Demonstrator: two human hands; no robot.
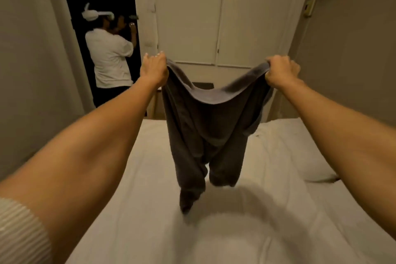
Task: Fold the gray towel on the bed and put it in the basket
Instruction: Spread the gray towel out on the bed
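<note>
The gray towel hangs in the air over the white bed, held up by its top edge. My left hand grips the towel's left upper corner and my right hand grips the right upper corner, both arms stretched out in front of me. The top edge sags between my hands. The towel's lower ends dangle down, and the lowest tip reaches the sheet. No basket is in view.
A person in a white shirt stands in the dark doorway at the back left. White closet doors face the foot of the bed. Walls close in on both sides. A pillow lies at the bed's right.
</note>
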